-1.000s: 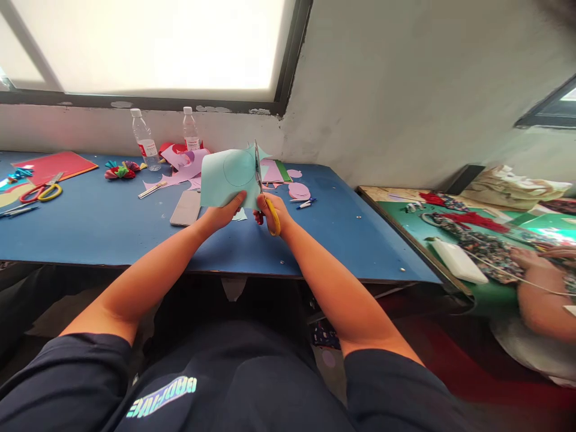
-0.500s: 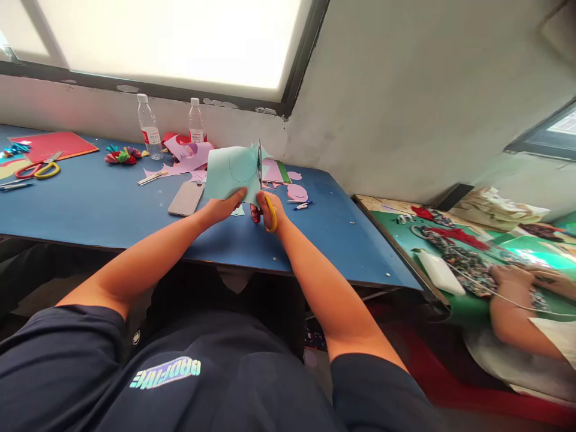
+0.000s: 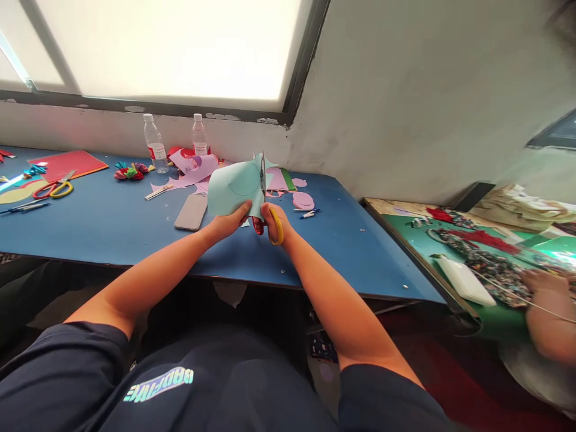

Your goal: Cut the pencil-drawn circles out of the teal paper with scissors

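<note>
My left hand (image 3: 231, 221) is closed on the lower edge of a light blue sheet of paper (image 3: 225, 186), thumb on top. A drawn circle outline shows on the sheet, which bends over at its left side. In my right hand (image 3: 275, 221) is a pair of scissors (image 3: 276, 227) with one yellow and one red handle loop. Its blades point away from me, up along the right part of the sheet. Whether the blades are parted is hard to make out. A phone (image 3: 191, 212) lies on the blue table just left of the sheet.
Behind the sheet are purple paper scraps (image 3: 200, 170) and two water bottles (image 3: 156, 150). Pink paper circles (image 3: 303, 200) and pens (image 3: 309, 213) lie to the right. Another pair of scissors (image 3: 56, 189) rests at left. A co-worker's arm (image 3: 551, 306) is over a green table (image 3: 504, 321).
The camera view has shifted, so the table sits lower in it. The paper's left side bends over more. Both hands keep their hold, and the scissors stay at the sheet's right part.
</note>
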`<state>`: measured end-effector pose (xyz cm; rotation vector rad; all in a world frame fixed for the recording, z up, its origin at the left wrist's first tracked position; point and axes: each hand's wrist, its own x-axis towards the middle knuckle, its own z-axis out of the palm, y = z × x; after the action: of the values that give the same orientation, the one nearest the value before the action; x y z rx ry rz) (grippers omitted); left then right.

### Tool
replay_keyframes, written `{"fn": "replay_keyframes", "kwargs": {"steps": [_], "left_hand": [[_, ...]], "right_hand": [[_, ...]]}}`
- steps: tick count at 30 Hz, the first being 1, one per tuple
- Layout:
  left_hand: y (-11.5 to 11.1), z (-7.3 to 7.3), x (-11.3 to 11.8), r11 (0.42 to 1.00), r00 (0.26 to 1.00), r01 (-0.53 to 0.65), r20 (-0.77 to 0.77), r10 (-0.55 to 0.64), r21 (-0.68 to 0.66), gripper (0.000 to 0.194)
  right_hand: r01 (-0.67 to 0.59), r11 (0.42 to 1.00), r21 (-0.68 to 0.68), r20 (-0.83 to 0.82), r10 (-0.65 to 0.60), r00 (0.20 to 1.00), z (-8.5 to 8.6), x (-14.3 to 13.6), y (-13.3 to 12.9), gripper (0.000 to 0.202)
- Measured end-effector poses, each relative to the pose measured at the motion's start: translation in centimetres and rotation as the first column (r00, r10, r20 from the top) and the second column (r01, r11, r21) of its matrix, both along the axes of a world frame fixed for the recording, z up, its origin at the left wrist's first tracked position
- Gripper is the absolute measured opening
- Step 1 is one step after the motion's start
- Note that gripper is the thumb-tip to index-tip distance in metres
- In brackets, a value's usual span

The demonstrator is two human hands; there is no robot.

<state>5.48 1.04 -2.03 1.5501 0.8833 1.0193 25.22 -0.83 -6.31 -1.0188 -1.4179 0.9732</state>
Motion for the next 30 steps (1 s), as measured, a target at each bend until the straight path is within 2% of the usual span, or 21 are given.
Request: {"fn": "replay_keyframes", "kwargs": {"steps": [9,14,20,25,30], "left_hand": [[-0.1,0.6,0.2,0.999,0.999,0.032,0.014,-0.032,-0.001,0.061],[0.5,0.3,0.3,0.999,0.996,-0.043,0.075,0.041,0.024,0.06],[2.1,0.9,-0.7,0.986,0.972,-0.162,0.176,0.152,0.041,0.053],[4.1,1.5,-1.2,0.986,0.976,-0.137,0.185,0.118,0.093,0.057],[5.0,1.0,-1.4,0.98,0.977,-0.139,0.18,0.113,0.142,0.061]], "right_hand": [[0.031,0.999,-0.013,0.002,-0.031,1.0,0.6,-0.1,-0.2,0.098],[0.044,0.999,0.029,0.032,-0.045,0.998,1.2,-0.3,0.1,0.097],[0.096,0.995,0.033,0.054,-0.097,0.994,1.9,-0.5,1.5,0.092],[0.115,0.993,0.016,0.018,-0.115,0.993,2.4,-2.1,2.9,0.091],[0.132,0.99,0.051,0.001,-0.133,0.991,1.8,-2.5,2.9,0.089]]}}
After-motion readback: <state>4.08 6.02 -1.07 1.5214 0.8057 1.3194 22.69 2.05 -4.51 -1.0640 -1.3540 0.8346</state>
